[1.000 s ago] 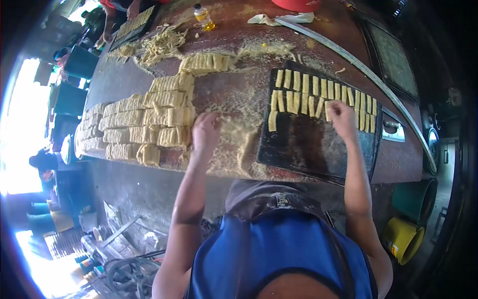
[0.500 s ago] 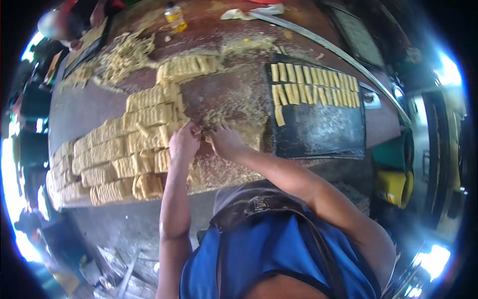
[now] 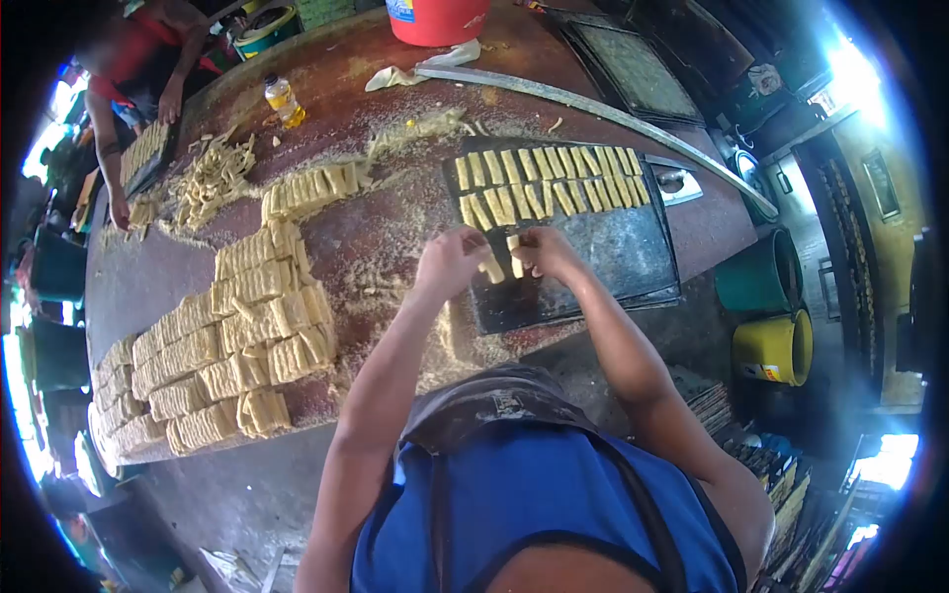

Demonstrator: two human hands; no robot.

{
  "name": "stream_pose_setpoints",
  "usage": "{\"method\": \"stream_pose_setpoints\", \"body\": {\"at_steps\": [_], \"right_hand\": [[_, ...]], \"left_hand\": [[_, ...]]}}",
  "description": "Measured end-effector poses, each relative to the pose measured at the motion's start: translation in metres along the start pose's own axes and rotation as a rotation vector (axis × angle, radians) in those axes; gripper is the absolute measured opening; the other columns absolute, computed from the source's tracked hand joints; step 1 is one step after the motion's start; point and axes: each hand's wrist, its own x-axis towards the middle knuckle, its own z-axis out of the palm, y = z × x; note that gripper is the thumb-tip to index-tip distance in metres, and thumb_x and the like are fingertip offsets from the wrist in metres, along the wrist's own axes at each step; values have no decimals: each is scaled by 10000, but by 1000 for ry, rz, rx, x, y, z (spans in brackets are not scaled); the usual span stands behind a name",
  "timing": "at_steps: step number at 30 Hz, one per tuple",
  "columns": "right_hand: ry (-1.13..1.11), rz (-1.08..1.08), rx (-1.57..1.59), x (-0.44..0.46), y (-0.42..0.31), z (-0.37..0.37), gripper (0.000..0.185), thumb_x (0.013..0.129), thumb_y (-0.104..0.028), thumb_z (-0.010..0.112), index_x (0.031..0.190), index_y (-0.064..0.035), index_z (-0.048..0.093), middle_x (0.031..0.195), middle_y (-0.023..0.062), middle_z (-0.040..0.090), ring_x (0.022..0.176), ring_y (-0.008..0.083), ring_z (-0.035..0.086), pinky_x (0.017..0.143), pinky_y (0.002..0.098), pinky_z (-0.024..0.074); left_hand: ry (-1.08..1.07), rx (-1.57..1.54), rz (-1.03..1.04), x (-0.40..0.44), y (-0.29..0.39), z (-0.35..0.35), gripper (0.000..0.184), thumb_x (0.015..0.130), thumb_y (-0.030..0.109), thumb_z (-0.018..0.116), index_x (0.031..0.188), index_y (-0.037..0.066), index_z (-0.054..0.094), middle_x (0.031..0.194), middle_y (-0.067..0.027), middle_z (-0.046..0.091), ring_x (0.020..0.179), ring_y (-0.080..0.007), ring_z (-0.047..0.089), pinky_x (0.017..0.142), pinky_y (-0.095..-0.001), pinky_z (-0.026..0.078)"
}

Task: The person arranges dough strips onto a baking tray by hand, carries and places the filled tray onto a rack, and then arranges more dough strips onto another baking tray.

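Observation:
My left hand (image 3: 452, 262) is over the left part of a dark baking tray (image 3: 603, 262), its fingers closed at the upper end of a pale dough stick (image 3: 492, 267). Just to the right, my right hand (image 3: 547, 253) pinches another dough stick (image 3: 515, 259) between thumb and fingers, above the same tray. Two rows of similar dough sticks (image 3: 549, 168) lie side by side along the tray's far half. Left of my hands, many stacked dough sticks (image 3: 227, 311) stand in rows on the reddish tabletop.
Crumbs and loose scraps (image 3: 215, 178) lie on the table. A long metal bar (image 3: 593, 109) slants behind the tray. An oil bottle (image 3: 284, 102) and a red bucket (image 3: 440, 22) stand farther back. Another person (image 3: 138, 69) handles a filled tray at far left.
Both hands have moved right, from beside the stacked dough sticks to above the tray, with dough sticks in them. The view has shifted, showing more of the other person and the red bucket.

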Motion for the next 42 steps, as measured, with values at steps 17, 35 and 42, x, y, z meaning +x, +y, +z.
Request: {"method": "stream_pose_setpoints", "body": {"at_steps": [17,35,42], "right_hand": [[222,-499,-188,5,0,-7,164,843,-160,666,950,-44,712,848,180,705,819,348,695,733,434,543],[-421,-148,135,-39,-137,253,209,947,-195,607,1032,-6,640,960,148,667,823,188,674,708,336,562],[-440,239,172,-54,-171,313,349,894,-259,710,1111,2,626,1013,127,672,856,206,679,808,367,581]], "left_hand": [[477,323,320,-28,-12,49,356,793,244,772,1107,91,701,1165,-74,655,1122,-283,586,985,-415,452],[560,15,-522,-238,-204,-147,494,770,148,784,1239,89,639,1223,-118,632,1049,-312,645,890,-393,523],[592,300,-382,-233,-232,-130,633,703,179,831,1287,128,593,1246,-130,611,1154,-338,575,991,-434,459]]}}
